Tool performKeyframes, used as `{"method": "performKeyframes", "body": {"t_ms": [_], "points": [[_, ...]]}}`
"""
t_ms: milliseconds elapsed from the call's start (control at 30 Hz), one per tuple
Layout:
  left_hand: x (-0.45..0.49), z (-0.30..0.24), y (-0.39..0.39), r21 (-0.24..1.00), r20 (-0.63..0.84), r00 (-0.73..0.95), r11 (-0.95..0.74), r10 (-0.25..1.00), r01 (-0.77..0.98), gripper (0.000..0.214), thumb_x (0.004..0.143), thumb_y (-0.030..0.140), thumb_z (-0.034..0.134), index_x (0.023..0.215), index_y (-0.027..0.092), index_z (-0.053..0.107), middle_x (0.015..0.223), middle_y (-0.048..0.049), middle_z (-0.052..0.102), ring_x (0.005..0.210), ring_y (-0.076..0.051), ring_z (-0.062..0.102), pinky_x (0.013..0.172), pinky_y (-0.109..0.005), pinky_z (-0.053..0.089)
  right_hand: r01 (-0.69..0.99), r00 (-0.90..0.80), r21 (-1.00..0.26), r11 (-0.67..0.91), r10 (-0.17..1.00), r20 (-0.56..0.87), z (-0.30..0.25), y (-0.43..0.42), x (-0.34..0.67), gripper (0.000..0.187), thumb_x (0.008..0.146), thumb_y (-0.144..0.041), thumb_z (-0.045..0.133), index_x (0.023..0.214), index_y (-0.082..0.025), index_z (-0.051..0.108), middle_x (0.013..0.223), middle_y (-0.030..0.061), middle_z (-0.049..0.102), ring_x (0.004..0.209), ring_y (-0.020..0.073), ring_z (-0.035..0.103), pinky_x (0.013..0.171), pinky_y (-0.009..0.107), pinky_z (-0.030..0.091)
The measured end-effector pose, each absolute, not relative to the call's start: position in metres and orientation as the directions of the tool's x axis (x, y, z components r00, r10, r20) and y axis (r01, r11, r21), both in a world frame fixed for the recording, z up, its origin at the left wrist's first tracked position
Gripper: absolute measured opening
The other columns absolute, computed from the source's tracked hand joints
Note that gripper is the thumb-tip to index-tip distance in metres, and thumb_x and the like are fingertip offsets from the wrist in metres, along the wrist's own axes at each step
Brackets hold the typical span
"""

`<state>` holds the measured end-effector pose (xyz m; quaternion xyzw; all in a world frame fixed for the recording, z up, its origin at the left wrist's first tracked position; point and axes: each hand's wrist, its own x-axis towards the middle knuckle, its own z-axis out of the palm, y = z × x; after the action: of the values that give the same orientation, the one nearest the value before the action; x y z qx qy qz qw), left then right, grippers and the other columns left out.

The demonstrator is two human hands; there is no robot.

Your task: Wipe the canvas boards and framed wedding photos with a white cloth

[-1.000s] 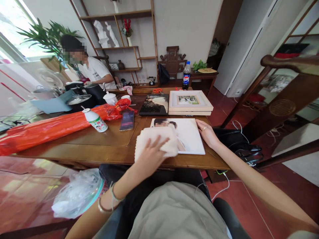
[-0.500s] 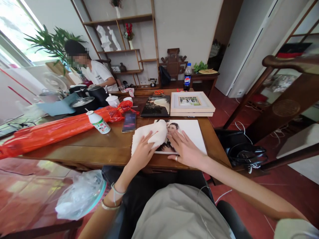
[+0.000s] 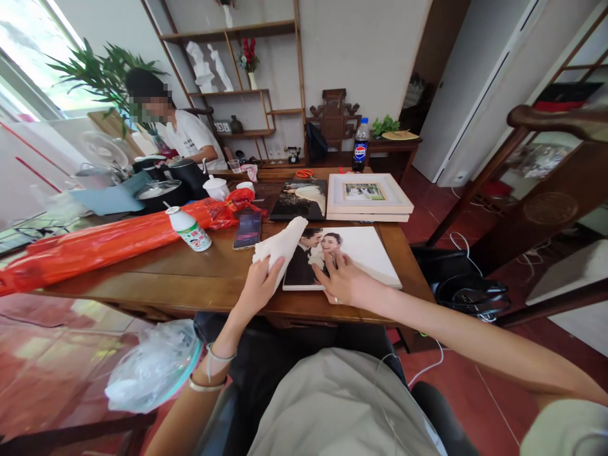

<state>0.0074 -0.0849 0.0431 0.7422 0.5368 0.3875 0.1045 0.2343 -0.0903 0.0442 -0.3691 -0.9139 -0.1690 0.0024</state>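
A white cloth (image 3: pixel 281 244) is gripped in my left hand (image 3: pixel 260 282), bunched and raised beside the left edge of a photo panel (image 3: pixel 375 256). The panel lies flat near the table's front edge and shows a couple on a white ground. My right hand (image 3: pixel 346 280) rests on the panel's lower middle with its fingers spread, wearing a ring. Behind the panel lie a dark picture panel (image 3: pixel 297 199) and, to its right, stacked pale picture frames (image 3: pixel 401 201).
On the wooden table (image 3: pixel 228 272) to the left are a phone (image 3: pixel 247 229), a white bottle (image 3: pixel 189 229) and a long red plastic-wrapped bundle (image 3: pixel 118 237). A cola bottle (image 3: pixel 361 147) and orange scissors (image 3: pixel 304 173) stand farther back. Another person (image 3: pixel 192 136) sits at the far left.
My left hand has drawn the cloth left and bunched it up, uncovering the panel's left side. My right hand has shifted slightly on the panel, still spread.
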Motion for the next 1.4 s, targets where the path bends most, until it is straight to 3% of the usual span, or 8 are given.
{"method": "performKeyframes", "body": {"t_ms": [200,400,600,767,967,1133,1267,1400], "points": [[0.005,0.043,-0.083,0.615,0.441,0.09,-0.374,0.893,0.694,0.035,0.094,0.038,0.04,0.08,0.014,0.062,0.08,-0.0083,0.07,0.076,-0.022,0.064,0.075,-0.03,0.051,0.582,-0.81,0.348,0.735,0.561,0.168,0.043,-0.088,0.241,0.052,0.089,-0.02,0.046,0.138,-0.004,0.043,0.135,0.0335,0.048,0.112,0.0456,0.056,0.083,0.063,0.046],[0.002,0.044,-0.084,0.623,0.459,0.093,-0.394,0.884,0.675,0.035,0.094,0.037,0.04,0.08,0.014,0.062,0.076,-0.0069,0.068,0.073,-0.02,0.063,0.072,-0.029,0.05,0.409,-0.913,0.393,0.824,0.373,0.168,0.048,-0.09,0.249,0.06,0.092,-0.012,0.046,0.143,-0.04,0.031,0.136,0.0182,0.053,0.106,0.0312,0.063,0.085,0.06,0.045],[0.0,0.045,-0.083,0.66,0.441,0.046,-0.359,0.896,0.66,0.038,0.092,0.039,0.041,0.063,0.017,0.05,0.06,-0.0022,0.057,0.061,-0.016,0.055,0.057,-0.024,0.043,0.326,-0.937,0.512,0.794,0.343,0.065,0.068,-0.083,0.252,0.027,0.096,-0.019,0.038,0.117,-0.024,0.054,0.134,0.028,0.05,0.099,0.0374,0.065,0.075,0.06,0.047],[-0.001,0.044,-0.082,0.693,0.441,0.0,-0.341,0.897,0.636,0.04,0.089,0.042,0.042,0.059,0.017,0.045,0.054,0.0001,0.049,0.053,-0.013,0.048,0.052,-0.023,0.039,0.297,-0.945,0.445,0.845,0.326,0.012,0.071,-0.082,0.252,0.029,0.094,-0.013,0.041,0.115,-0.027,0.056,0.136,0.0223,0.052,0.099,0.033,0.065,0.077,0.059,0.048],[-0.003,0.047,-0.083,0.782,0.38,-0.056,-0.288,0.923,0.553,0.041,0.089,0.045,0.044,0.072,0.012,0.06,0.07,-0.006,0.065,0.068,-0.019,0.06,0.062,-0.026,0.048,0.525,-0.851,0.374,0.765,0.459,0.255,0.063,-0.096,0.251,0.061,0.093,-0.01,0.044,0.146,-0.037,0.029,0.14,0.0188,0.049,0.112,0.0326,0.061,0.089,0.063,0.047],[-0.009,0.048,-0.084,0.799,0.424,-0.043,-0.351,0.905,0.488,0.041,0.077,0.043,0.065,0.099,0.009,0.067,0.099,-0.0101,0.072,0.09,-0.027,0.066,0.081,-0.034,0.053,0.567,-0.819,0.386,0.728,0.445,0.363,0.087,-0.107,0.257,0.046,0.09,-0.004,0.044,0.135,-0.013,0.049,0.127,0.0202,0.061,0.114,0.0348,0.06,0.093,0.055,0.052],[-0.01,0.04,-0.082,0.735,0.498,-0.084,-0.37,0.863,0.568,0.032,0.081,0.041,0.061,0.085,0.01,0.067,0.085,-0.0096,0.072,0.078,-0.026,0.067,0.074,-0.036,0.055,0.598,-0.756,0.259,0.758,0.427,0.496,0.118,-0.117,0.277,0.039,0.091,-0.005,0.041,0.127,-0.012,0.054,0.124,0.0154,0.065,0.114,0.0283,0.061,0.094,0.045,0.054],[-0.003,0.037,-0.083,0.594,0.666,-0.125,-0.421,0.736,0.685,0.025,0.087,0.037,0.056,0.08,0.015,0.065,0.081,-0.0094,0.07,0.086,-0.027,0.068,0.081,-0.039,0.055,0.703,-0.414,-0.115,0.702,0.535,0.736,0.143,-0.128,0.301,0.038,0.087,-0.01,0.055,0.124,-0.019,0.057,0.108,0.007,0.071,0.092,0.0202,0.069,0.08,0.031,0.058]]}}
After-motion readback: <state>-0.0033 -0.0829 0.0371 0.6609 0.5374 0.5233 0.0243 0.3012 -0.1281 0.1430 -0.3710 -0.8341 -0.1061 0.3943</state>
